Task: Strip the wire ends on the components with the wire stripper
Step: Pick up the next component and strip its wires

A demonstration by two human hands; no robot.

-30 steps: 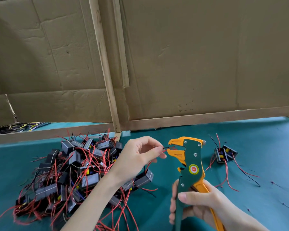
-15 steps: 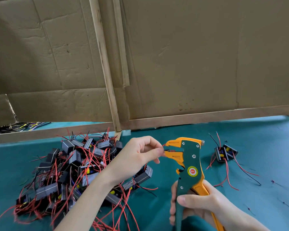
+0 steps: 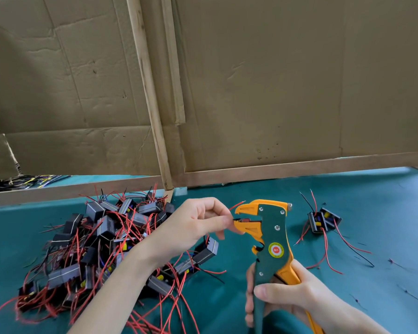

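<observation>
Dozens of black box-shaped components (image 3: pixel 101 244) with red and black leads, heaped well left of the green-and-orange wire stripper (image 3: pixel 270 235) on the teal cloth table (image 3: pixel 384 213); probably the stock waiting to be stripped. Just left of the stripper's head: left hand (image 3: pixel 191 227), thumb and forefinger pinching a thin black wire end (image 3: pixel 235 220) close to its tip, presumably to keep it stiff and aimed. Reaches into the stripper's mouth, tip resting on the lower orange jaw; jaws apart, not yet bitten down by the look of it. Loose red lead (image 3: pixel 237 206) arcing up beside the upper jaw, out of the way. Below the stripper's head: right hand (image 3: pixel 292 300), fingers wrapped round both handles, holding the tool upright so the mouth faces the wire. Well right of the stripper: two black components (image 3: pixel 323 220) set apart, likely finished.
</observation>
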